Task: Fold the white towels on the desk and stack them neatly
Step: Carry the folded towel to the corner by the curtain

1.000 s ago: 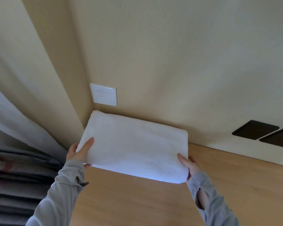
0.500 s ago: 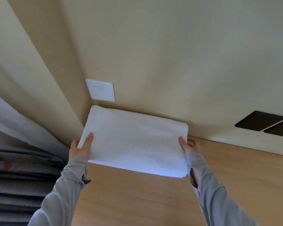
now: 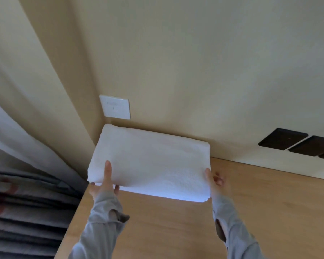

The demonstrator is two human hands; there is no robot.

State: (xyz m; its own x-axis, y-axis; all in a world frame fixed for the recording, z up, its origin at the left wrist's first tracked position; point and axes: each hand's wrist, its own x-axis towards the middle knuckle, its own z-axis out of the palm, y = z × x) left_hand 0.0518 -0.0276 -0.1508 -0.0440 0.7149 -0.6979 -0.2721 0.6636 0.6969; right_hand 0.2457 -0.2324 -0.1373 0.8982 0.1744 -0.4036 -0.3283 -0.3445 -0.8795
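White wall socket (image 3: 114, 107); dark wall plates (image 3: 282, 138); curtain (image 3: 26, 202).

The towel (image 3: 150, 161) hides the far left corner of the worktop (image 3: 176, 230) and most fingers of the left hand (image 3: 105, 184) under it. The fingers of the right hand (image 3: 215, 182) are blurred. The right edge cuts off the dark wall plates (image 3: 314, 146); the marks on the white wall plate (image 3: 114, 107) are too small to read.

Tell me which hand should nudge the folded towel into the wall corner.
Right, probably: the right hand holds the right end of the folded towel over the desk, so it can push toward the corner. The left hand pinches the near-left edge, thumb on top.
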